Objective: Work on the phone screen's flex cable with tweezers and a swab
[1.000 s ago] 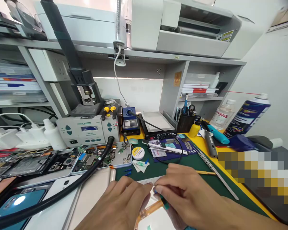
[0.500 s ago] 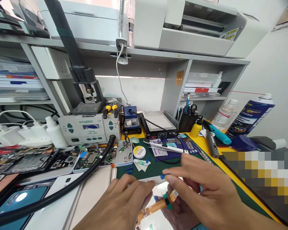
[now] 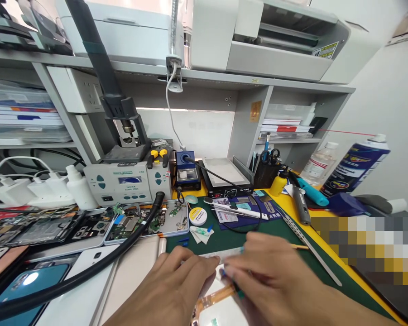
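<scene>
A shiny white phone panel (image 3: 222, 312) with an orange flex cable (image 3: 217, 296) lies at the bottom centre, partly covered by both hands. My left hand (image 3: 180, 280) is bent over its left side, fingers close together and pressing on it; the thumb is hidden. My right hand (image 3: 271, 271), somewhat blurred, is over the panel's upper right. Thumb and index finger pinch a small blue tab (image 3: 223, 272) against the white surface. A thin tan stick (image 3: 300, 246) shows behind this hand; I cannot tell whether it is held.
A perforated metal strip (image 3: 314, 253) lies on the green mat (image 3: 278, 231) at right. White tweezers (image 3: 244, 210), a round tin (image 3: 197, 216) and blue scraps (image 3: 182, 242) lie beyond the hands. Left stand a tray of circuit boards (image 3: 171, 224) and a black hose (image 3: 122, 249).
My right hand has moved down and left with the blue tab, onto the white panel, and covers more of the flex cable. The metal strip shows more fully. My left hand stays put.
</scene>
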`<state>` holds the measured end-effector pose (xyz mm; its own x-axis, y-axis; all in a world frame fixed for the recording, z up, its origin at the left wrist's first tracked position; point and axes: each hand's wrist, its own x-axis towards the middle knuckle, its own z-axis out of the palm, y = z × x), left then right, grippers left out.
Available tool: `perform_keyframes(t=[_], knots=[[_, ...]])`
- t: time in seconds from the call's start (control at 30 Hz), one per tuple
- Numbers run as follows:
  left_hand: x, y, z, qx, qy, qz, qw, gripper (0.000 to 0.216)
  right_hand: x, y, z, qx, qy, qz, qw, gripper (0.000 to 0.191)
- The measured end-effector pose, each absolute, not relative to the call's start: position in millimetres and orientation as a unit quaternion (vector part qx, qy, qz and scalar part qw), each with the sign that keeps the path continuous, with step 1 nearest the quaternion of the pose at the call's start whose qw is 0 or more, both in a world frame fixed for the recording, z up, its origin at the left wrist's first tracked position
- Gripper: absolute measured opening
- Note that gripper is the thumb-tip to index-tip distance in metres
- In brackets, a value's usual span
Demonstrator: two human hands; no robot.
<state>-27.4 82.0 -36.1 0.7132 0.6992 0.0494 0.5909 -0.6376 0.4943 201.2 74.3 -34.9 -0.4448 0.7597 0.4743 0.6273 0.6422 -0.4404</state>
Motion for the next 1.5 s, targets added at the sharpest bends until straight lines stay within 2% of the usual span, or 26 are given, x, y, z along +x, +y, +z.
perform_keyframes(t=[0.1, 0.2, 0.3, 0.4, 0.47, 0.6, 0.87, 1.0, 1.13, 1.3, 1.5], knots=[[-29, 87, -36, 0.899, 0.355, 0.127, 0.222, 0.046, 205, 76, -33, -0.466, -0.809, 0.168, 0.317, 0.04], [-28, 88, -39, 0.897, 0.338, 0.169, 0.229, 0.054, 208, 79, -28, -0.519, -0.706, 0.301, 0.376, 0.031], [-19, 81, -38, 0.85, 0.378, 0.277, 0.242, 0.04, 208, 79, -24, -0.502, -0.637, 0.438, 0.388, 0.022], [-3, 72, -31, 0.758, 0.431, 0.369, 0.321, 0.024, 204, 77, -22, -0.478, -0.58, 0.557, 0.351, 0.021], [9, 69, -26, 0.695, 0.446, 0.384, 0.413, 0.024, 201, 76, -22, -0.469, -0.564, 0.585, 0.346, 0.022], [23, 72, -27, 0.574, 0.47, 0.4, 0.538, 0.032, 198, 75, -28, -0.459, -0.566, 0.563, 0.39, 0.018], [23, 83, -22, 0.517, 0.477, 0.443, 0.556, 0.027, 209, 79, -33, -0.45, -0.611, 0.525, 0.385, 0.021], [13, 92, -17, 0.409, 0.417, 0.4, 0.706, 0.018, 217, 81, -32, -0.455, -0.631, 0.489, 0.394, 0.026], [6, 99, -19, 0.302, 0.328, 0.33, 0.832, 0.024, 218, 79, -33, -0.455, -0.674, 0.402, 0.422, 0.013], [7, 101, -20, 0.268, 0.304, 0.316, 0.858, 0.028, 211, 74, -37, -0.368, -0.781, 0.227, 0.45, 0.015], [6, 103, -25, 0.236, 0.303, 0.318, 0.867, 0.019, 207, 72, -37, -0.327, -0.802, 0.193, 0.461, 0.019]])
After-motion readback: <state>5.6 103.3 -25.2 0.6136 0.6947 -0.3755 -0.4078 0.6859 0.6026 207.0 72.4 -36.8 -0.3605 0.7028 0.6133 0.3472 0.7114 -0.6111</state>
